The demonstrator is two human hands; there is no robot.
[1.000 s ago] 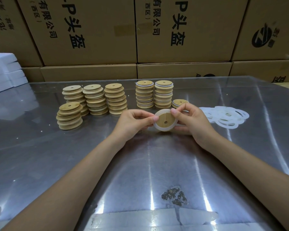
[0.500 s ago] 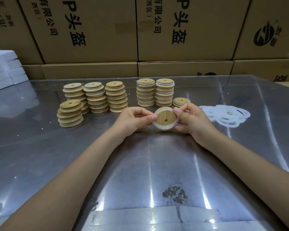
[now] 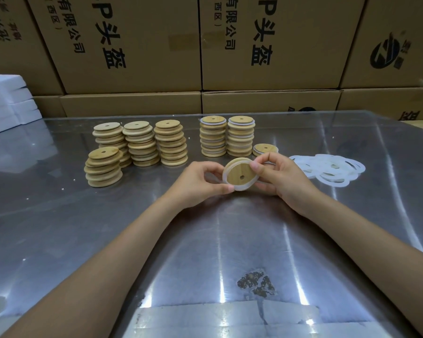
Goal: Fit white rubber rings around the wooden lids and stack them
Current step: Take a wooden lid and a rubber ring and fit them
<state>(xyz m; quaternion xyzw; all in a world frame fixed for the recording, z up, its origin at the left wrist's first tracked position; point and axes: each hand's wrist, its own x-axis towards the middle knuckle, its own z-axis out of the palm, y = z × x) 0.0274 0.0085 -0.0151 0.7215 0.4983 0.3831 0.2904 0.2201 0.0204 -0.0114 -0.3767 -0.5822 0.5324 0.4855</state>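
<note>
You held the wooden lid (image 3: 239, 175) above the table (image 3: 108, 228), your left hand (image 3: 200, 182) and right hand (image 3: 279, 176) each pinching its rim, with the white rubber ring (image 3: 226, 170) nearly seated. Next, I judged, you needed to set it on the short ringed stack (image 3: 265, 149).

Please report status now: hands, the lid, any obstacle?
Left hand and right hand both grip one wooden lid, white ring around it. Short finished stack just behind. Nothing in the way.
</note>
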